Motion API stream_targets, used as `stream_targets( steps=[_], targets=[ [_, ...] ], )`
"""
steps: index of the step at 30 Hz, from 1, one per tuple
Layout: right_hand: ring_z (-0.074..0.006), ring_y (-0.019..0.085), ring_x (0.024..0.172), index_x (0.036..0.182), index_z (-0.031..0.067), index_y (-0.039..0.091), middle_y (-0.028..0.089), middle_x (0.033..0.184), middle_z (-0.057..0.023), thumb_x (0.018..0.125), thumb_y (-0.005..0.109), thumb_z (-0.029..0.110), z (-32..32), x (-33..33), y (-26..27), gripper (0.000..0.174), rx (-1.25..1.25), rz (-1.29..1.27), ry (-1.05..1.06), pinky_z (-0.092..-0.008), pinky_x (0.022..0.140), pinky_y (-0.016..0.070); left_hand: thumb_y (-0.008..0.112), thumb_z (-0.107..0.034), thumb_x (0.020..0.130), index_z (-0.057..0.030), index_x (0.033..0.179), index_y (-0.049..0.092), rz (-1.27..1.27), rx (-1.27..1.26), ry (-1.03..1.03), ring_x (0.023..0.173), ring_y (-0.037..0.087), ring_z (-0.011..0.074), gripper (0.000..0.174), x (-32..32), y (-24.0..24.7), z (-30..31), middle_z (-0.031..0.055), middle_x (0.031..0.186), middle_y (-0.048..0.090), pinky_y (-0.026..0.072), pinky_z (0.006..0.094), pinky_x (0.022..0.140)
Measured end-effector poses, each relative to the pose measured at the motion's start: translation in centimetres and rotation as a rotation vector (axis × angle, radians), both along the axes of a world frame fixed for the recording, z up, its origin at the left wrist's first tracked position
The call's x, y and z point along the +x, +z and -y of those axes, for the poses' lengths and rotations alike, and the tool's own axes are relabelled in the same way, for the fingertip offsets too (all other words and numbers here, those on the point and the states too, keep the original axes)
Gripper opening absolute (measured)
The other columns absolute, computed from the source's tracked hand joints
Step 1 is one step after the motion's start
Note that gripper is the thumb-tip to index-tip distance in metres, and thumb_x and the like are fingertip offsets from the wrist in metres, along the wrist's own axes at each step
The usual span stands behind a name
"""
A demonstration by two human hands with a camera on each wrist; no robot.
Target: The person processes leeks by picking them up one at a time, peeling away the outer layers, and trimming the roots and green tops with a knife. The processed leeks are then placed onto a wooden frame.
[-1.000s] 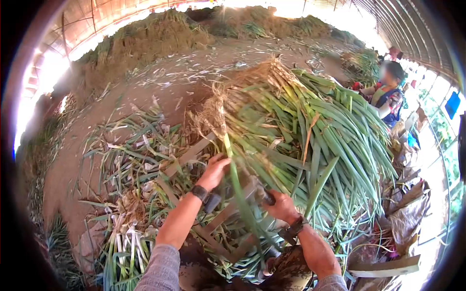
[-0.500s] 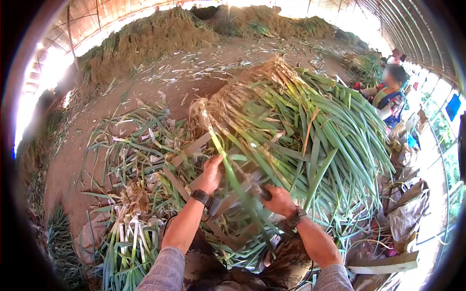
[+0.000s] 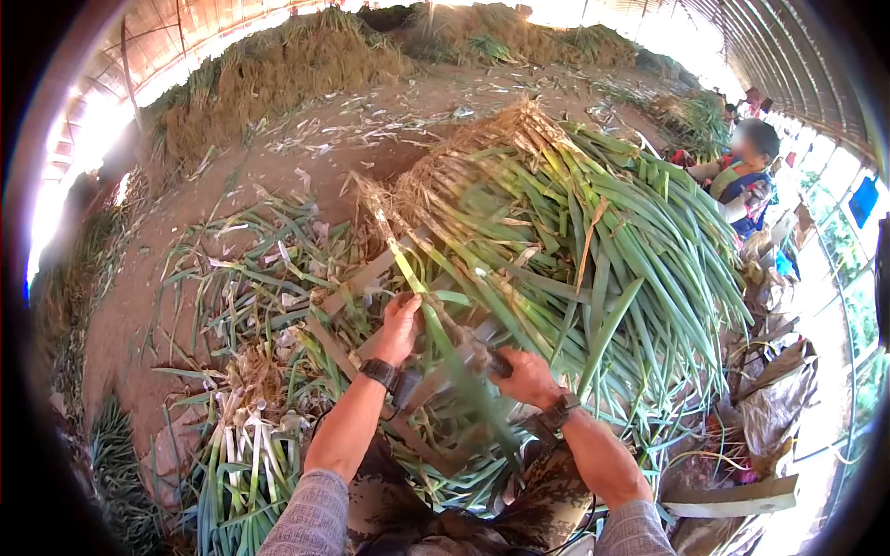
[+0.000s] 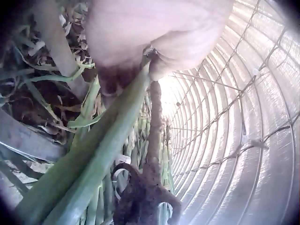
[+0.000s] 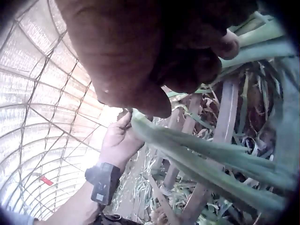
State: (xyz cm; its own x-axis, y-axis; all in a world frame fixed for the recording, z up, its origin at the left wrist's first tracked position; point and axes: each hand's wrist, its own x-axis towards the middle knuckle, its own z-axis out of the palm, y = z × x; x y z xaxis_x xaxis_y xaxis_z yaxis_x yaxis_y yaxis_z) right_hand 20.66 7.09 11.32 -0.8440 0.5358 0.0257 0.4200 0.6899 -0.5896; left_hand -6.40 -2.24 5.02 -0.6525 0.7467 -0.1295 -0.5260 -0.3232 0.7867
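Observation:
My left hand pinches a long green onion partway along its stalk. Its brown root end points up and away, and its blurred green leaves hang down between my hands. In the left wrist view the leaves run from under the fingers. My right hand grips the dark handle of a dirt-caked tool, which has a straight narrow rod and hooked parts at its body. The rod points toward the stalk near my left hand. In the right wrist view, curled fingers hide the handle.
A big heap of unpeeled green onions lies right ahead, roots away. Flat slats of a frame stand before me. Cleaned onions with white stems lie at lower left beside leaf scraps. Another person is at far right.
The green onion's root end has swung left, away from the heap, and my left hand has shifted slightly left with it. My right hand keeps its grip and has moved little.

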Motion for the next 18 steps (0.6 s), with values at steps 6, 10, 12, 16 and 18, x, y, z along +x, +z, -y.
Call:
stream_targets(
  steps=[6,10,12,16,18],
  targets=[
    [-0.0381,0.066,0.084,0.107,0.0094,0.068,0.069,0.089,-0.0184,0.076,0.072,0.029,0.0,0.4,1.2,0.037,-0.065,0.004,0.037,-0.0457,0.075,0.0527,0.057,-0.009,0.095,-0.0035,0.111,0.057,-0.084,-0.031,-0.099,0.098,0.066,0.0246,0.016,-0.7,0.4,0.7,0.0097,0.107,0.066,0.0557,0.0442,0.084],
    [-0.0382,0.065,0.083,0.107,0.0091,0.068,0.068,0.088,-0.0184,0.075,0.072,0.029,0.1,0.2,1.3,0.038,-0.082,0.004,0.015,-0.0459,0.075,0.0524,0.06,-0.005,0.093,-0.0036,0.109,0.057,-0.1,-0.032,-0.097,0.098,0.066,0.0238,0.016,-0.2,0.4,0.4,0.0103,0.105,0.067,0.055,0.0448,0.087],
    [-0.0386,0.065,0.083,0.106,0.0092,0.068,0.068,0.088,-0.0184,0.075,0.072,0.029,0.2,0.2,1.9,0.037,-0.065,0.02,-0.01,-0.0462,0.075,0.052,0.061,-0.005,0.091,-0.0031,0.106,0.058,-0.107,-0.049,-0.075,0.095,0.065,0.0222,0.015,0.4,0.5,0.2,0.0097,0.103,0.066,0.0551,0.0411,0.085],
    [-0.0386,0.065,0.084,0.107,0.0103,0.068,0.068,0.09,-0.0183,0.076,0.071,0.029,0.1,0.3,1.0,0.036,-0.034,0.013,-0.028,-0.0465,0.076,0.0518,0.062,-0.004,0.089,-0.0012,0.103,0.059,-0.12,-0.024,-0.058,0.09,0.065,0.02,0.015,0.9,0.7,0.2,0.0085,0.099,0.066,0.0542,0.0362,0.08],
    [-0.0383,0.065,0.085,0.108,0.0115,0.068,0.069,0.091,-0.0181,0.078,0.07,0.031,0.2,0.3,1.4,0.036,-0.051,0.008,-0.024,-0.0464,0.077,0.0522,0.062,-0.004,0.089,-0.0007,0.104,0.06,-0.106,-0.013,-0.052,0.09,0.065,0.02,0.015,0.7,-0.1,0.2,0.0084,0.098,0.065,0.0536,0.0361,0.079]
  ],
)
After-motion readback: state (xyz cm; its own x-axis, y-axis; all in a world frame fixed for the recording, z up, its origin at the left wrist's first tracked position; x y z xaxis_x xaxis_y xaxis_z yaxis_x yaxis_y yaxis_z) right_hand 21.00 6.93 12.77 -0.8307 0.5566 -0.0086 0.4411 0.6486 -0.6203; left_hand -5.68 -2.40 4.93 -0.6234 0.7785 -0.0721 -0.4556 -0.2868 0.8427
